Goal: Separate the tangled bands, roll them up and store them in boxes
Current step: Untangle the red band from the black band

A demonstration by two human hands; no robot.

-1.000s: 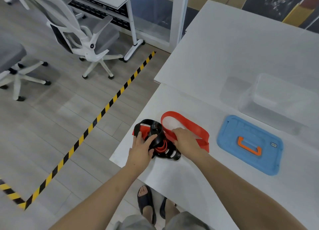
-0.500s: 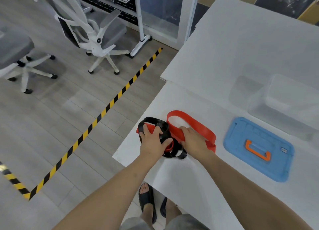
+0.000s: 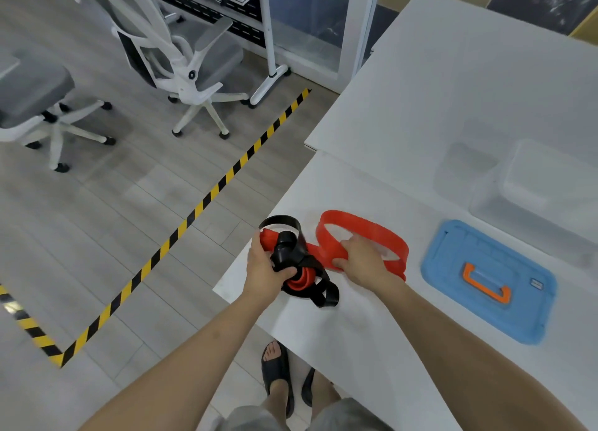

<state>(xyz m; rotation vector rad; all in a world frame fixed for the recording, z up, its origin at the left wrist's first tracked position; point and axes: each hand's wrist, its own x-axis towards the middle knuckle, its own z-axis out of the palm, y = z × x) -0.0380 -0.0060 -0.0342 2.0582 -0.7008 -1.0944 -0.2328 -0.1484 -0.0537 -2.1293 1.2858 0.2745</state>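
Observation:
A black band (image 3: 293, 252) and a red band (image 3: 365, 228) lie knotted together near the left corner of the white table (image 3: 372, 333). My left hand (image 3: 265, 269) grips the black and red knot at the table's edge. My right hand (image 3: 362, 260) holds the red band's wide loop, which spreads flat to the right. A clear plastic box (image 3: 537, 197) stands open at the right, and its blue lid (image 3: 485, 278) with an orange handle lies flat in front of it.
The table's left edge drops to a grey floor with a yellow and black tape line (image 3: 194, 210). Two white office chairs (image 3: 181, 61) stand beyond it. A second white table (image 3: 453, 84) adjoins at the back. My sandalled feet (image 3: 278, 372) show below the table edge.
My left hand has closed tighter around the black knot and pulled it slightly left. My right hand has drawn the red loop to the right, which stretches it away from the black band.

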